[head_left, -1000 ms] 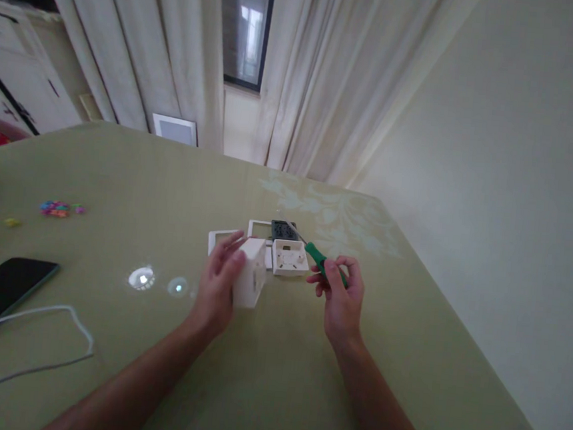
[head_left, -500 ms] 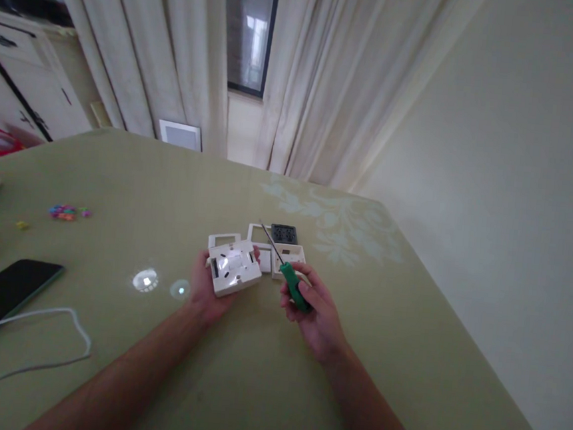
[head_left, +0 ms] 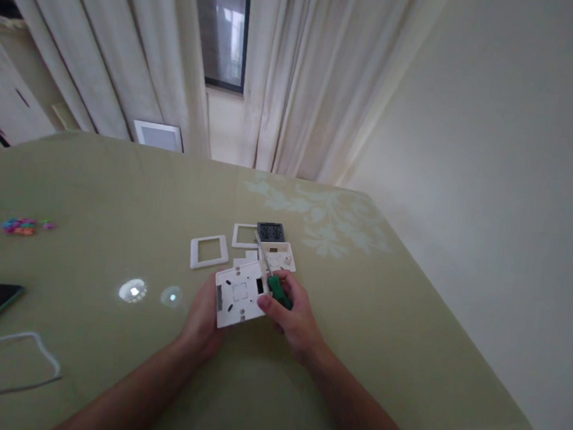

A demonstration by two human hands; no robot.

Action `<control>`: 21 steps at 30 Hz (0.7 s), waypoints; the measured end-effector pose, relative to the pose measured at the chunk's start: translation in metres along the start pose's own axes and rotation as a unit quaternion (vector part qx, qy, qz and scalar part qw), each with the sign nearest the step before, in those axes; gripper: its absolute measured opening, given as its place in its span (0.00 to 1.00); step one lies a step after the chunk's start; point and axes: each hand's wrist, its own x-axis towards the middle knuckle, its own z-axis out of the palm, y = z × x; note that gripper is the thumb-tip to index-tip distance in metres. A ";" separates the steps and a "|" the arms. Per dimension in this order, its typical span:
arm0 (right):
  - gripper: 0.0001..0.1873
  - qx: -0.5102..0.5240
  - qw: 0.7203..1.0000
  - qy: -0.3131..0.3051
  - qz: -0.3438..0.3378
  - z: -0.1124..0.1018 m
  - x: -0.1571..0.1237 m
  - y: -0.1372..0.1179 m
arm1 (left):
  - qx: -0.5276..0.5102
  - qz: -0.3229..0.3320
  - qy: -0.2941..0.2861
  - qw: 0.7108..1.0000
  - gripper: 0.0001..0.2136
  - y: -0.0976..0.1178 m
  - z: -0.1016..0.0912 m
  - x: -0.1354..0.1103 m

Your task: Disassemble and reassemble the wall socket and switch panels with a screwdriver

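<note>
Just above the table (head_left: 370, 296), near its middle, the white plate (head_left: 238, 296) sits clamped in your left hand (head_left: 201, 316), your right hand (head_left: 295, 319) closed round the screwdriver (head_left: 278, 292) beside its right edge, so brace the plate and steady the tip before pressing.

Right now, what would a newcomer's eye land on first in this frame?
At the middle of the table, the left hand holds a white square housing while the right hand grips a green-handled screwdriver beside its right edge. Just beyond lie a white frame, a dark insert and a white socket part. Colourful beads sit far left.
</note>
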 end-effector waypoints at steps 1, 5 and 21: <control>0.29 -0.001 1.000 0.001 -0.010 -0.001 0.000 0.000 | 0.011 0.008 0.009 1.000 0.07 0.002 0.001 -0.001; 0.30 0.006 0.999 -0.034 -0.011 -0.007 0.003 -0.002 | 0.056 0.047 0.010 0.997 0.17 0.014 0.006 -0.007; 0.24 0.026 0.999 0.020 0.044 -0.003 -0.001 0.002 | 0.366 0.444 -0.086 0.813 0.21 0.011 -0.017 -0.010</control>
